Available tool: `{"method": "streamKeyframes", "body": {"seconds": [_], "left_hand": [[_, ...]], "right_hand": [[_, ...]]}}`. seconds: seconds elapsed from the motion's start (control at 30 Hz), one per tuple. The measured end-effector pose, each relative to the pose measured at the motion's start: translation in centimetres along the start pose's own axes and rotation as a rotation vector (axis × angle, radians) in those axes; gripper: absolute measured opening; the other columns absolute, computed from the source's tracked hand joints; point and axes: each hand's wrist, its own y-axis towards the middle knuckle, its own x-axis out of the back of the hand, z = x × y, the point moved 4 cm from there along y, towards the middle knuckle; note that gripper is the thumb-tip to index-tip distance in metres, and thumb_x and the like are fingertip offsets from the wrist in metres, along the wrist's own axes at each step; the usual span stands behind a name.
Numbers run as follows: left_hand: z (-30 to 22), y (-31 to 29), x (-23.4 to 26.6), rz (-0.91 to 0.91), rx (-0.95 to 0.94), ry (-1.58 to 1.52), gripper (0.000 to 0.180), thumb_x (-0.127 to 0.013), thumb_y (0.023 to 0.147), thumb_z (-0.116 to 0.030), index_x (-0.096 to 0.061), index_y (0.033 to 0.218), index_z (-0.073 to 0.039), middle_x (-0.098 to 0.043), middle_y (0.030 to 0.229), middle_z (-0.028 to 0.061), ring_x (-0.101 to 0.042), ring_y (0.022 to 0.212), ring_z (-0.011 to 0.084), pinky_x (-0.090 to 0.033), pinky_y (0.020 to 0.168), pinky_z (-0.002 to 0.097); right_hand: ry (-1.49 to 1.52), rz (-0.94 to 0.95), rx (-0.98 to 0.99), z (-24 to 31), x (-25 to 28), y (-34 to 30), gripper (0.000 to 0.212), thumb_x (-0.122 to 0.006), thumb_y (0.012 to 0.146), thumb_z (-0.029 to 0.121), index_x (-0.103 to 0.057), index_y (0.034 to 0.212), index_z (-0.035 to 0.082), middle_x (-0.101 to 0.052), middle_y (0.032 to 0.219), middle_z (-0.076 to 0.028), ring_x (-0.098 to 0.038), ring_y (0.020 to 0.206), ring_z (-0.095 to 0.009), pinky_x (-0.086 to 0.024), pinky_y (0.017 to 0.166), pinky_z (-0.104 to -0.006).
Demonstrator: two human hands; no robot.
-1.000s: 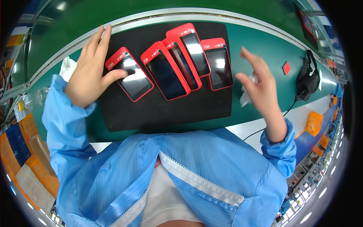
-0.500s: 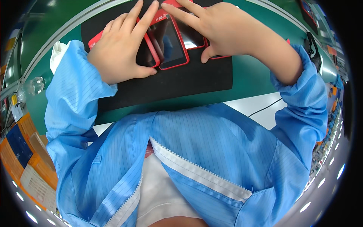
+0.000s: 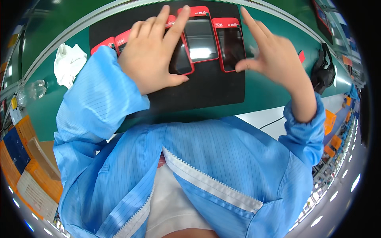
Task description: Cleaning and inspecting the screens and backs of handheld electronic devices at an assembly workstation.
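Observation:
Several red-framed handheld devices with dark screens stand in a row on a black mat (image 3: 214,89). My left hand (image 3: 149,55) lies over the left part of the row with its fingers stretched and its thumb out, partly hiding the devices under it. A middle device (image 3: 200,37) shows a bright reflection on its screen. Beside it is the rightmost device (image 3: 231,45). My right hand (image 3: 276,57) is open at that device's right side, fingers apart, its thumb by the lower right edge. Whether the thumb touches the device I cannot tell.
The mat lies on a green table (image 3: 264,93). At the left is a crumpled white cloth (image 3: 69,63), with clear plastic (image 3: 37,89) farther out. A black strapped item (image 3: 323,73) and a small red piece (image 3: 301,56) are at the right.
My right hand has moved right, off the right-hand devices, uncovering them. My left hand has shifted right along the row, and more of the white cloth shows.

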Motion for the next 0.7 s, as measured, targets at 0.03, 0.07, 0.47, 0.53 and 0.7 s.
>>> {"method": "streamKeyframes", "body": {"seconds": [0.03, 0.07, 0.47, 0.53, 0.7], "left_hand": [[0.4, 0.0, 0.0, 0.05, 0.038, 0.063, 0.134, -0.096, 0.061, -0.039, -0.012, 0.162, -0.012, -0.034, 0.156, 0.0268, -0.043, 0.137, 0.0425, -0.033, 0.117, 0.0503], [0.6, 0.1, 0.1, 0.05, 0.043, 0.062, 0.134, -0.096, 0.061, -0.039, -0.012, 0.162, -0.012, -0.034, 0.156, 0.0268, -0.043, 0.137, 0.0425, -0.033, 0.117, 0.0503], [9.3, -6.3, 4.4, 0.158, -0.067, -0.298, 0.152, -0.096, 0.045, -0.044, -0.008, 0.162, -0.006, -0.013, 0.167, 0.023, -0.013, 0.154, 0.0411, -0.02, 0.122, 0.0547], [10.3, -9.5, 3.9, 0.178, 0.037, -0.284, 0.15, -0.098, 0.046, -0.037, -0.008, 0.162, -0.006, -0.013, 0.167, 0.0226, -0.016, 0.154, 0.0411, -0.021, 0.124, 0.0473], [10.9, -11.6, 1.6, -0.064, 0.022, -0.584, 0.146, -0.099, 0.05, -0.026, -0.009, 0.162, -0.006, -0.015, 0.167, 0.0189, -0.025, 0.152, 0.037, -0.024, 0.124, 0.0428]], "right_hand": [[0.009, 0.002, -0.028, 0.0, -0.3, -0.9, 0.123, -0.082, 0.063, 0.056, -0.024, 0.16, 0.008, -0.06, 0.122, -0.013, -0.066, 0.067, -0.029, -0.052, 0.064, -0.038], [0.075, -0.011, -0.031, 0.6, -0.8, -1.8, 0.118, -0.083, 0.066, 0.051, -0.025, 0.16, 0.008, -0.059, 0.112, -0.013, -0.065, 0.067, -0.029, -0.052, 0.064, -0.0377], [0.207, -0.294, -0.156, 1.6, -6.4, -2.4, 0.102, -0.088, 0.072, 0.036, -0.037, 0.153, 0.002, -0.059, 0.097, -0.011, -0.066, 0.076, -0.026, -0.056, 0.063, -0.0346], [0.226, -0.296, -0.165, 1.5, -6.2, -1.8, 0.101, -0.088, 0.072, 0.035, -0.037, 0.153, 0.003, -0.06, 0.1, -0.011, -0.066, 0.079, -0.028, -0.056, 0.066, -0.0361], [0.609, -0.116, -0.199, 1.2, -5.0, -2.6, 0.093, -0.082, 0.08, 0.01, -0.031, 0.158, 0.006, -0.055, 0.113, -0.012, -0.058, 0.102, -0.025, -0.051, 0.089, -0.0341]]}}
